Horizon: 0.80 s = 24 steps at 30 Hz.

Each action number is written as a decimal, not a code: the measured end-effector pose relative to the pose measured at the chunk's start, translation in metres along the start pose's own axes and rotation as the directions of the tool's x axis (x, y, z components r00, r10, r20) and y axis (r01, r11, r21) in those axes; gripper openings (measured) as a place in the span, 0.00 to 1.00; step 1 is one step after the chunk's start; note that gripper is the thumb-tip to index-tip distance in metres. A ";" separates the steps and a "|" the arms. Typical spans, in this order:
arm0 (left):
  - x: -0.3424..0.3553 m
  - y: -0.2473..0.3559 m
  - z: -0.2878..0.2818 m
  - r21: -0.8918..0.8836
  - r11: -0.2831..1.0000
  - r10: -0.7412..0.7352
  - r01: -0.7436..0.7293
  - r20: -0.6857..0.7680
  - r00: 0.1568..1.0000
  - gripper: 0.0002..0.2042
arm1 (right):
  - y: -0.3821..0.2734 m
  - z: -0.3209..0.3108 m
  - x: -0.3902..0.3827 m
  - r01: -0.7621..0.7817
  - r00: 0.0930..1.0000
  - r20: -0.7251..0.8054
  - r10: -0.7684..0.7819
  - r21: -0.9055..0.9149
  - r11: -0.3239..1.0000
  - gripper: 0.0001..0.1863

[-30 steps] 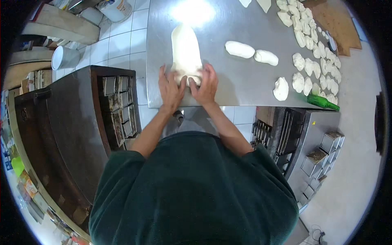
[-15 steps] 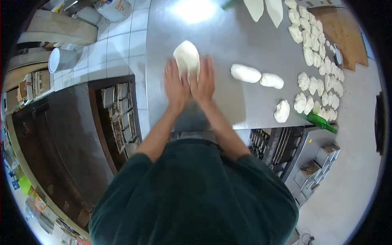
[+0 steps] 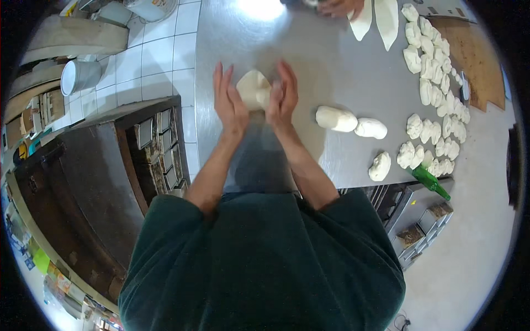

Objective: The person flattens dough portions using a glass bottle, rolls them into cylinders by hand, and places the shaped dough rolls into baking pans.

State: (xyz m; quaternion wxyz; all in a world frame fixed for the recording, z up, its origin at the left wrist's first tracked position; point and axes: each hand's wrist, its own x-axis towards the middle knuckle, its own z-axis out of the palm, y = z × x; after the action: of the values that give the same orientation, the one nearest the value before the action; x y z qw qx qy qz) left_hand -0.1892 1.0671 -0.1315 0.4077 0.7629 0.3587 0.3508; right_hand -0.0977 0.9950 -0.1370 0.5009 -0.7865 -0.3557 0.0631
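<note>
A flattened white piece of dough [image 3: 253,90], pointed at its far end, lies on the metal table between my two hands. On its left side my left hand [image 3: 229,107] stands with fingers stretched out, its thumb close to the dough's edge. At the right edge, my right hand [image 3: 282,98] has its fingers raised and slightly bent, the inner ones touching or very near the dough. Neither hand grips it. Further right rest two rolled dough pieces, a bigger one [image 3: 336,118] and a smaller one [image 3: 370,128], with a lone lump [image 3: 380,166] nearer the table's front edge.
At the far side, another person's hand [image 3: 338,7] is beside two long flat dough strips [image 3: 387,25]. Many dough lumps [image 3: 426,60] cover the right end of the metal table [image 3: 221,33]. A green bottle [image 3: 431,182] lies at the front right corner. Left stands a dark cabinet [image 3: 88,176].
My hands have moved apart, off the top of the dough to its sides. The dough looks shorter and wider. Another person's hand has come in at the far edge.
</note>
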 end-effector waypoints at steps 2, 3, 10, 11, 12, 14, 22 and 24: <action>0.000 -0.012 -0.001 -0.059 0.991 0.116 -0.121 -0.082 0.990 0.22 | 0.010 0.001 -0.005 0.088 0.996 -0.009 -0.087 0.085 0.993 0.24; 0.008 -0.010 0.005 0.057 0.995 0.080 -0.081 0.014 0.997 0.21 | 0.004 0.003 -0.005 0.046 0.999 0.026 -0.045 -0.039 0.998 0.23; 0.090 -0.003 0.015 -0.259 0.966 -0.062 0.001 -0.227 0.972 0.18 | -0.003 0.014 0.045 0.016 0.993 -0.114 -0.008 0.070 0.997 0.19; 0.067 -0.009 0.009 -0.218 0.976 -0.035 -0.019 -0.239 0.970 0.18 | -0.001 0.010 0.043 0.054 0.989 -0.143 -0.035 0.129 0.990 0.18; 0.056 -0.020 0.010 -0.176 0.984 -0.007 -0.039 -0.251 0.968 0.17 | 0.003 0.013 0.046 0.093 0.983 -0.172 -0.061 0.186 0.978 0.18; 0.087 -0.010 0.016 -0.247 0.967 -0.106 0.062 -0.170 0.980 0.17 | 0.003 0.030 0.074 0.064 0.984 -0.177 -0.032 0.179 0.982 0.17; 0.077 -0.024 0.027 0.032 0.984 0.180 -0.177 -0.235 0.955 0.17 | -0.009 0.035 0.072 0.210 0.949 -0.205 -0.239 -0.153 0.966 0.12; 0.097 -0.001 0.031 -0.032 0.999 0.039 -0.044 -0.144 0.989 0.17 | 0.014 0.044 0.088 0.032 0.979 -0.199 -0.047 -0.075 0.997 0.09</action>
State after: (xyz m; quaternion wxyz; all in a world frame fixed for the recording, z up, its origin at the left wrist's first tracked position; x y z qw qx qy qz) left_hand -0.1157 1.1367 -0.1215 0.3868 0.7358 0.3648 0.4194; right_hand -0.0460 1.0790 -0.1480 0.5069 -0.7991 -0.3210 -0.0394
